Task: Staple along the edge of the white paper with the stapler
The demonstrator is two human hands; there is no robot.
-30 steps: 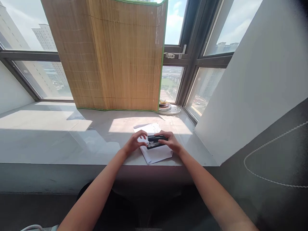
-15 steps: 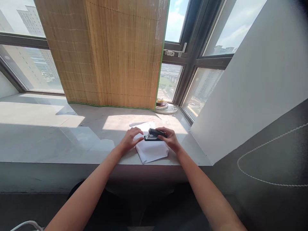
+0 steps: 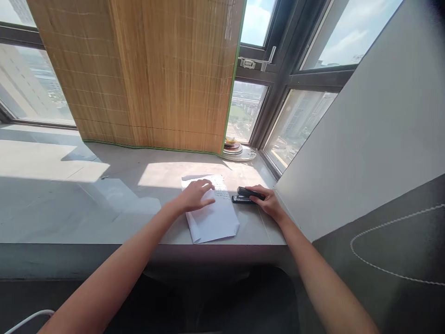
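My right hand [image 3: 267,199] is closed around the rear part of a black stapler [image 3: 243,195], just right of the papers. The stapler's front end points left, and its top arm is raised a little from its base. White sheets of paper [image 3: 217,220] lie on the sill, with a block of dark writing showing at the upper right and a fold or curl at the lower left corner. Over the left side of the paper hovers my left hand [image 3: 197,195], fingers apart and holding nothing. Whether its fingertips touch the sheet I cannot tell.
The white window sill [image 3: 114,218] runs across the view. A bamboo blind [image 3: 156,79] hangs behind it. Several stacked plates [image 3: 239,152] stand in the back corner by the window frame. A white wall [image 3: 361,130] closes off the right, with a hanging bead chain [image 3: 354,250].
My right hand has moved the stapler from above the paper to the right, beside it. My left hand now reaches over the sheet, apart from the stapler. The view has shifted slightly.
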